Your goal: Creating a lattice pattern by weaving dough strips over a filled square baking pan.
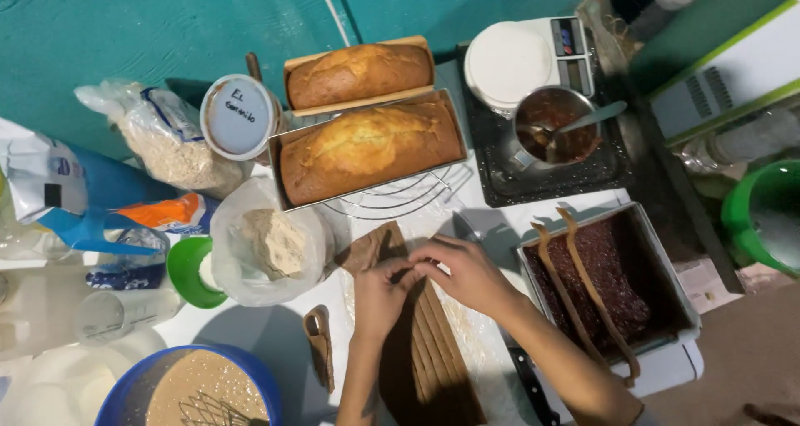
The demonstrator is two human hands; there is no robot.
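Two hands pinching one dough strip (pixel 406 269): left hand (pixel 379 297), right hand (pixel 467 274). Lift evenly, support its length, avoid tearing.

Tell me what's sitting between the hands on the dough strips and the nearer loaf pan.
In the head view, a round wire cooling rack on plastic-covered table lies between the hands on the dough strips and the nearer loaf pan.

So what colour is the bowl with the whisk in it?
Blue bowl, seen in the head view.
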